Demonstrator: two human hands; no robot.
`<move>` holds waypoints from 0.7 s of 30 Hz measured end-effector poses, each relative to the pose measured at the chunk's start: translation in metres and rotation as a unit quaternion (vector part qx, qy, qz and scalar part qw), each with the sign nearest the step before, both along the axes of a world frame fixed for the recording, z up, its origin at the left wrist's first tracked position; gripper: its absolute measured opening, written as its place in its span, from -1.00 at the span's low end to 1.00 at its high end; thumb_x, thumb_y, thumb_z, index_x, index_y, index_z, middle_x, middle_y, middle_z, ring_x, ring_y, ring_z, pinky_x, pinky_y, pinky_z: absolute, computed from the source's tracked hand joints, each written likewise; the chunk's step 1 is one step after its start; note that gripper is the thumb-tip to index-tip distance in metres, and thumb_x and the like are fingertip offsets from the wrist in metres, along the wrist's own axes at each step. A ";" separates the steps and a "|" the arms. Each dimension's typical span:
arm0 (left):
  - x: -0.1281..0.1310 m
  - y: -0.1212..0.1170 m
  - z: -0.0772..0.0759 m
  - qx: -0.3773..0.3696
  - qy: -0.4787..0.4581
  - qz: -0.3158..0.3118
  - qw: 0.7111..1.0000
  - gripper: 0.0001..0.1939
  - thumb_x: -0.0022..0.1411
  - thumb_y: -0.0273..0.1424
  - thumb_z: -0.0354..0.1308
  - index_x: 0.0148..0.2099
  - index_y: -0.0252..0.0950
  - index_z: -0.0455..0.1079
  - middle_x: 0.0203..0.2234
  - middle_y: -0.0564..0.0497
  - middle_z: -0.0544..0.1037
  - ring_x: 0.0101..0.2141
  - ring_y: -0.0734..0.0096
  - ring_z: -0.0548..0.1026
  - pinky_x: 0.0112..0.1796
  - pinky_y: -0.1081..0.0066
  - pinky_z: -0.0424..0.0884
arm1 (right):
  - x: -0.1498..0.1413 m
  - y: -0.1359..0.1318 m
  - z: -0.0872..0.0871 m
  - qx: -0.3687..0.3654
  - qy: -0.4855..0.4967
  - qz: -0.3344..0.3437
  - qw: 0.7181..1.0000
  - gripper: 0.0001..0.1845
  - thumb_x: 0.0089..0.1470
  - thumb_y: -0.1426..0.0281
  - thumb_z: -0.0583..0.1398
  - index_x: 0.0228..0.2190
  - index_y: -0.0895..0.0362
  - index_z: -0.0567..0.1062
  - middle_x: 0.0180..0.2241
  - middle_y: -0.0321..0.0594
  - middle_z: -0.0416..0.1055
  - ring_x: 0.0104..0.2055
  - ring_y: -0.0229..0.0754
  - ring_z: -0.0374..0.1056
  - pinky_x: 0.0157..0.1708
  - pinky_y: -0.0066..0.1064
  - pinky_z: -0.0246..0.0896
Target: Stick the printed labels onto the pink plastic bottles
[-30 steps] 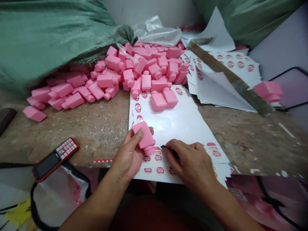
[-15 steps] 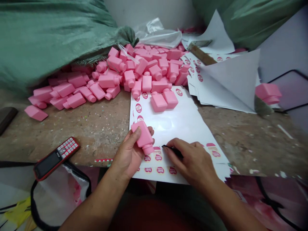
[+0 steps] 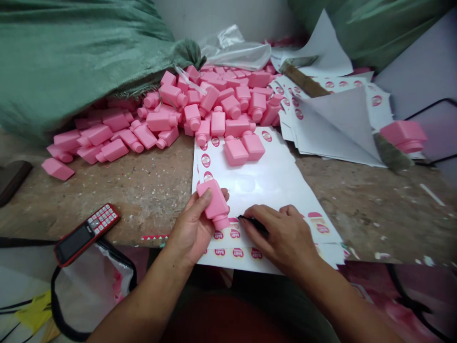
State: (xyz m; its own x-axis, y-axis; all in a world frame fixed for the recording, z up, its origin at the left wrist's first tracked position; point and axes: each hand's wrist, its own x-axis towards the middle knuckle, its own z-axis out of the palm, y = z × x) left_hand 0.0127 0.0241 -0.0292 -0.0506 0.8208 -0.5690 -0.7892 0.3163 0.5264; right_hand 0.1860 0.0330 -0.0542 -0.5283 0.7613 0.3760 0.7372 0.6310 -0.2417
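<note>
A pink plastic bottle (image 3: 213, 200) lies tilted in my left hand (image 3: 194, 224), its neck towards me and my thumb across its side. My right hand (image 3: 282, 233) is closed on a slim black tool (image 3: 257, 225); its kind I cannot make out. The tool's tip points left, close to the printed labels on the sticker sheet (image 3: 260, 186) beneath both hands. Part of that sheet is bare white backing, with labels along its left side and near edge. Two more pink bottles (image 3: 244, 148) lie side by side on its far part.
A heap of pink bottles (image 3: 214, 100) spreads across the back, beside a green sack (image 3: 78, 71). More label sheets (image 3: 328, 124) lie at right under a wooden strip (image 3: 307, 80), near a single bottle (image 3: 405, 134). A red phone (image 3: 87, 233) sits at the table's front left edge.
At right, a sheet's corner has lifted over the wooden strip and sunk partly back. Both hands keep nearly the same place, the bottle and black tool still in them.
</note>
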 end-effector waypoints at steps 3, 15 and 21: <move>0.001 0.000 0.001 -0.007 -0.002 0.001 1.000 -0.77 0.28 -0.48 0.12 -0.01 -0.40 0.37 -0.25 -0.17 0.60 -0.20 0.31 0.58 -0.19 0.39 0.51 | -0.004 -0.001 -0.003 0.021 -0.006 -0.022 1.000 -0.68 0.27 0.27 0.03 -0.47 0.12 0.41 -0.56 -0.30 0.44 -0.62 -0.27 0.04 -0.40 -0.34 -0.12; 0.001 0.002 0.000 0.024 0.044 -0.023 0.998 -0.78 0.21 -0.45 0.20 -0.07 -0.35 0.38 -0.31 -0.09 0.57 -0.28 0.36 0.55 -0.33 0.47 0.47 | 0.010 0.005 0.026 -0.415 0.304 -0.105 0.851 -0.64 -0.01 0.08 0.22 -0.58 0.09 0.33 -0.62 -0.37 0.20 -0.58 -0.30 0.09 -0.58 -0.44 -0.02; 0.010 -0.013 0.015 0.064 0.085 -0.072 0.992 -0.52 0.09 -0.27 0.32 0.05 -0.20 0.33 -0.17 -0.05 0.53 -0.23 0.34 0.52 -0.24 0.39 0.43 | 0.013 0.003 0.046 -0.416 0.362 -0.105 0.827 -0.61 -0.05 0.07 0.27 -0.59 0.10 0.35 -0.62 -0.37 0.18 -0.56 -0.31 0.07 -0.59 -0.45 -0.01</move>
